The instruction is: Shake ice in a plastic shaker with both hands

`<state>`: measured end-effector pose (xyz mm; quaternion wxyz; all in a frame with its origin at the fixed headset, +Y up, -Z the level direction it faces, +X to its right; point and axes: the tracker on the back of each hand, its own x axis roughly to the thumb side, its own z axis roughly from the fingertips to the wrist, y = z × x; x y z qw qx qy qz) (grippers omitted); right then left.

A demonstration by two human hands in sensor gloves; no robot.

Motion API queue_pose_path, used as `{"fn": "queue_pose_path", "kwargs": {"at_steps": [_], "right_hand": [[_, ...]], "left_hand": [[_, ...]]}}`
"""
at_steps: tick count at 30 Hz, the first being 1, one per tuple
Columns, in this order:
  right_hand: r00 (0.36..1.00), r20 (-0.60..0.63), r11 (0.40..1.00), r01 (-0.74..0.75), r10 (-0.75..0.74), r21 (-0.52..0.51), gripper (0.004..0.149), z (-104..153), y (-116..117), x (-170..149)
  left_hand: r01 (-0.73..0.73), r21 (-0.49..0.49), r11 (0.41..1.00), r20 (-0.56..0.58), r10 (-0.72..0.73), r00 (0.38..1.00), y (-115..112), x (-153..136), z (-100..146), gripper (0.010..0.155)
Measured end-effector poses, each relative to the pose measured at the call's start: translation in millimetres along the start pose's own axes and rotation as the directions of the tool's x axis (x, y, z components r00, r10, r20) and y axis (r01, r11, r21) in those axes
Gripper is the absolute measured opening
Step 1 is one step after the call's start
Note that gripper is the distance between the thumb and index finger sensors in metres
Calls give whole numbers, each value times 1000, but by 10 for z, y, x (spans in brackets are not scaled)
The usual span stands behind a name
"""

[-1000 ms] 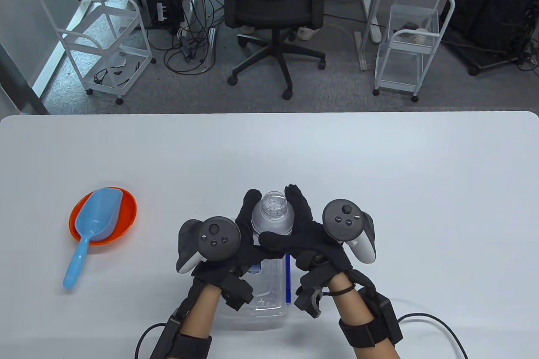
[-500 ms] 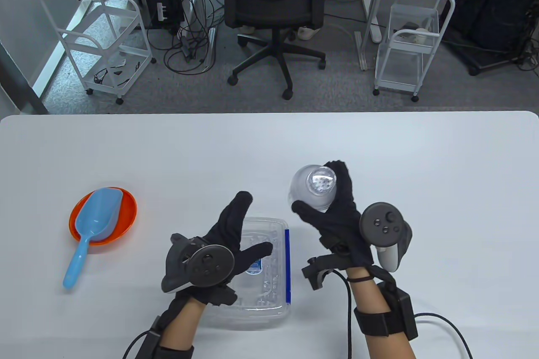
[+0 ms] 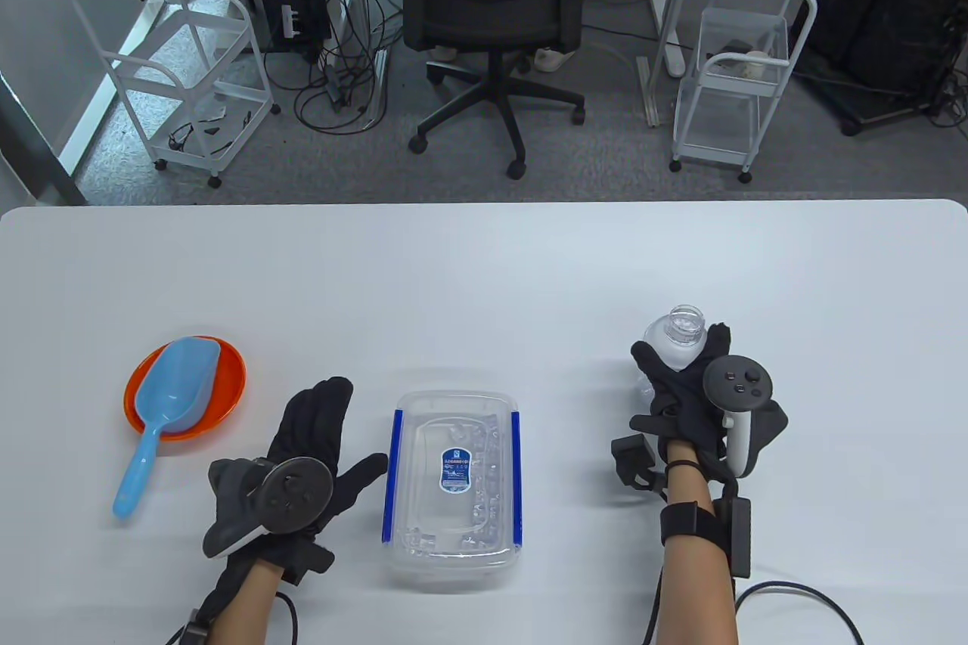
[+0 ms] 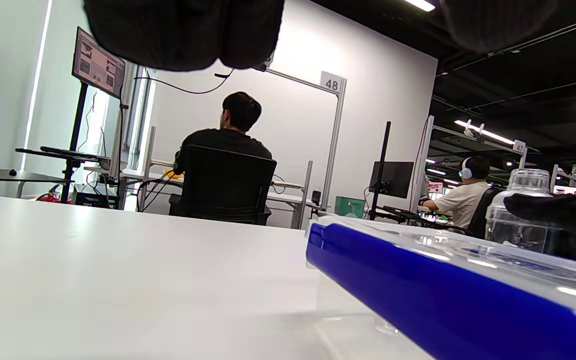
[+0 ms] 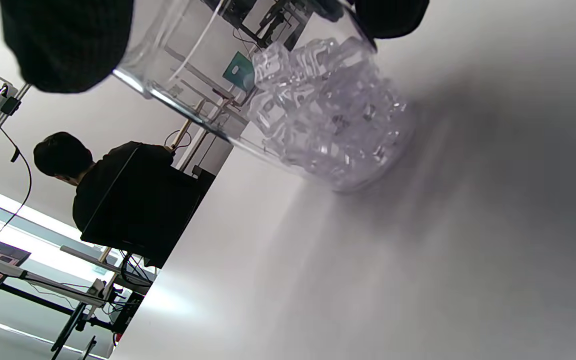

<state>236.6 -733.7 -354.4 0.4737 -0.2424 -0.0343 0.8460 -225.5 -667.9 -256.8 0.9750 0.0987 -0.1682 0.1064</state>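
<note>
Gripping the ice-filled shaker (image 3: 675, 342) right of the lidded box (image 3: 454, 482), the right hand (image 3: 692, 403) has fingers clamped around it; the left hand (image 3: 302, 456), fingers apart, lies left of the box beside the bowl (image 3: 227, 388) holding a scoop (image 3: 162, 403).

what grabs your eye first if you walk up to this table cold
Probably the clear shaker full of ice cubes, gripped by the right hand at the table's right side. Next, the blue scoop lying in an orange dish on the left, and the clear lidded box beside the open left hand.

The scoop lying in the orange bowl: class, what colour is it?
Light blue; the scoop shows best in the table view.
</note>
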Motion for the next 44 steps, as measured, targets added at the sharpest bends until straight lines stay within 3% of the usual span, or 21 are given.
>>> {"fn": "queue_pose_path", "kwargs": {"at_steps": [6,10,14,15,17,21,24,30,36,44], "right_hand": [[998,58,999,-34,33,7,108,109,-43,34],[961,238,990,-137,143,-42,91,362,-182,197],[822,427,926,-355,376,-131,87,742,-237,386],[738,508,892,-417,445,-175,84,915,-218,452],[645,586,859,-470,491,-203,79,1128,-145,500],[555,654,816,-550,514,-175,73,1408,113,481],[479,676,756,-629,559,-179,75,1446,221,477],[522,664,753,-652,535,-94,79,1363,224,374],[500,683,741,-665,532,-89,79,1382,255,387],[522,683,750,-659,511,-58,78,1359,246,375]], "left_hand": [[127,-16,992,26,-126,992,-62,26,31,92],[175,-29,984,42,-173,984,-68,46,32,90],[152,-82,985,67,-147,987,-114,51,23,90],[156,-87,984,67,-151,986,-120,53,19,90],[171,-95,981,71,-165,984,-129,61,12,90],[201,-129,971,93,-190,977,-171,78,16,89],[245,-149,958,109,-230,967,-205,99,15,89],[273,-175,946,119,-255,960,-263,149,-10,90],[277,-175,945,110,-261,959,-263,144,-13,90],[274,-172,946,97,-261,961,-256,137,-19,90]]}}
